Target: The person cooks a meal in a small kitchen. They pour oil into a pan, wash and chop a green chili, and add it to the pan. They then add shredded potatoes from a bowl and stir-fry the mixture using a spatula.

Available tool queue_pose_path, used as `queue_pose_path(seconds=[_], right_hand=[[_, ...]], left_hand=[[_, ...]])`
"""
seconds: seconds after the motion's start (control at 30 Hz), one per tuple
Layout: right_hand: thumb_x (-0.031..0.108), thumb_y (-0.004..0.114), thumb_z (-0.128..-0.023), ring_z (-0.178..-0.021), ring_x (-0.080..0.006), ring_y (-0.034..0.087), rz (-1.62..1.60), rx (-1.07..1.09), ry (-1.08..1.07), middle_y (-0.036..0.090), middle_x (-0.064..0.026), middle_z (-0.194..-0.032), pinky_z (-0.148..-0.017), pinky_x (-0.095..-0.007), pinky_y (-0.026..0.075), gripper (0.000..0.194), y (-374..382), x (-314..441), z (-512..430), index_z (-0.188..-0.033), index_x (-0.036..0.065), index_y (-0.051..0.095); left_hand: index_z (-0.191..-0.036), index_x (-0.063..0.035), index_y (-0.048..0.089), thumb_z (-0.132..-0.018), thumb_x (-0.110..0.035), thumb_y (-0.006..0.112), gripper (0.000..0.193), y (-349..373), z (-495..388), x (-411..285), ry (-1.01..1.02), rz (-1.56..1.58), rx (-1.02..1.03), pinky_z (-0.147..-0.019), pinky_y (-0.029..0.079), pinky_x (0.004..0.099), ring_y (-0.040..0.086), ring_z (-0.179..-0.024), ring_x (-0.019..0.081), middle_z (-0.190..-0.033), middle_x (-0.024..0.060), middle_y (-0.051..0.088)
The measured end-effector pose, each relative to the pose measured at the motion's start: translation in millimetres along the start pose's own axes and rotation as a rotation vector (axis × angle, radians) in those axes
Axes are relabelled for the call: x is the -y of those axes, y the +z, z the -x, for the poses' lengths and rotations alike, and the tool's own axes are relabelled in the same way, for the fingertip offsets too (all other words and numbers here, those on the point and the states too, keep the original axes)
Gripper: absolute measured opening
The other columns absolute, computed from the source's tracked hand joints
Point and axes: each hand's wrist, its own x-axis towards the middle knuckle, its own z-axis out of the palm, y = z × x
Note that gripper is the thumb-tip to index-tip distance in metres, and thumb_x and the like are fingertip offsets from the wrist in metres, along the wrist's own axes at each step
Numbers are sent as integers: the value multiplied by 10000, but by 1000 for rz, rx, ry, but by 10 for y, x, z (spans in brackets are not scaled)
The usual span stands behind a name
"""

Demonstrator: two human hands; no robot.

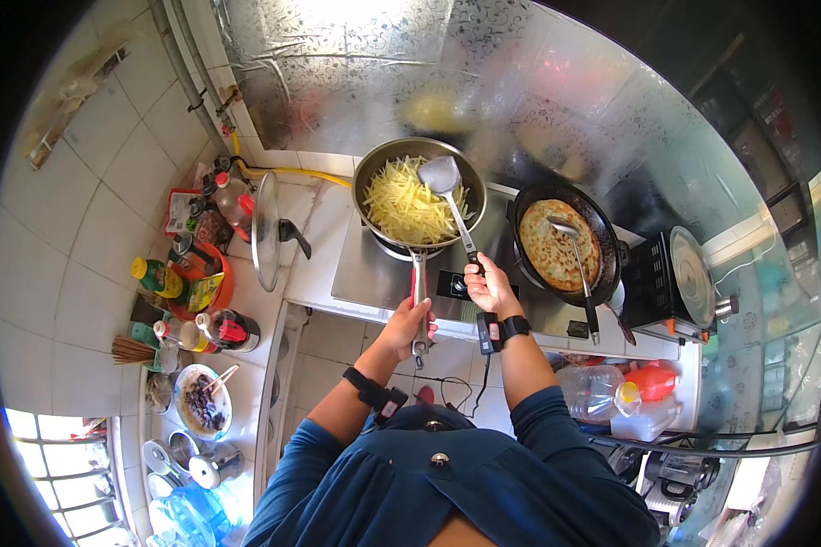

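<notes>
My left hand (408, 327) grips the metal handle of a frying pan (419, 243) on the left burner of a gas stove (356, 273). Shredded potato (404, 205), by its look, fills much of the pan. In my right hand (489, 284) is the black handle of a metal spatula (440, 176); its blade rests on the shreds at the pan's right side. On the right burner a black pan (610, 273) holds a browned flatbread (551, 253), with a second metal utensil (578, 263) lying across it.
A glass lid (265, 232) stands left of the stove. Beyond it are an orange basin (227, 287), sauce bottles (236, 331) and a bowl of dark food with chopsticks (186, 396). A black oven (646, 280) stands at right. A yellow hose (294, 172) runs behind. A cable (482, 386) hangs from my right wrist.
</notes>
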Motion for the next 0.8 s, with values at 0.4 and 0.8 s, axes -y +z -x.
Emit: queue_pose_path(seconds=[0.4,0.8], right_hand=[[226,611,-855,-704,-332,620,2180,-688,-812,617,-175,-735,-624,-403,470,237,1255,-206,1323,-1034,82,554],[254,587,-873,-820,-386,621,2249,-800,-888,648,-192,-855,-692,-449,488,271,1092,-252,327,-1098,107,548]], left_hand=[[-1046,-155,397,-941,-260,522,195,53,166,-68,-38,-39,7,-394,393,246,511,-513,115,-695,10,506],[-1098,-94,393,-939,-228,516,242,30,188,-72,-4,-21,12,-423,423,257,490,-524,122,-729,35,478]])
